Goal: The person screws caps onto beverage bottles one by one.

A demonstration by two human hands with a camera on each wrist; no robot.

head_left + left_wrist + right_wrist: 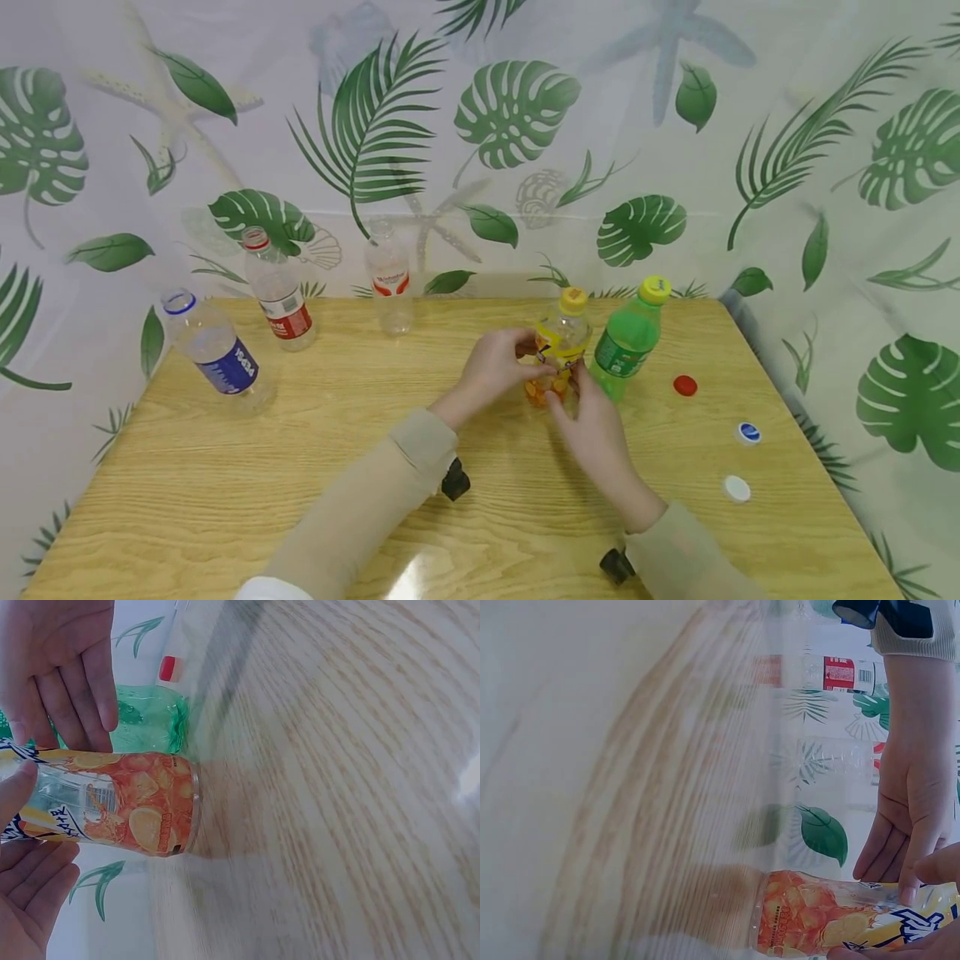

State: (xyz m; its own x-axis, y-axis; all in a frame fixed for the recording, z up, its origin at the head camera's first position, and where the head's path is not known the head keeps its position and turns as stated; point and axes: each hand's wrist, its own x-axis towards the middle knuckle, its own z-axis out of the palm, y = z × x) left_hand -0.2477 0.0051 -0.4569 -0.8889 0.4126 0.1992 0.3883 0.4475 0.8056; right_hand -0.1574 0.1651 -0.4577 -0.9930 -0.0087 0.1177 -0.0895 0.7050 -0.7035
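Observation:
A clear drink bottle with a yellow-and-orange label [561, 342] and a yellow cap [573, 300] is upright between my two hands at the right of the table; its base is at or very near the tabletop. My left hand [497, 367] holds its left side, thumb across the front of the label [154, 802] and fingers around the side. From the right, my right hand [596, 421] holds it too, with the thumb low at the front and the fingers at its side and partly hidden. Close beside it stands a green bottle [628, 337] with a yellow cap.
Uncapped empty bottles stand at the left: one with a blue Pepsi label [228, 367], one with a red label [288, 315], and a clear one [392, 283] farther back. A red cap [686, 385], a blue-and-white cap [748, 433] and a white cap [737, 488] lie at the right.

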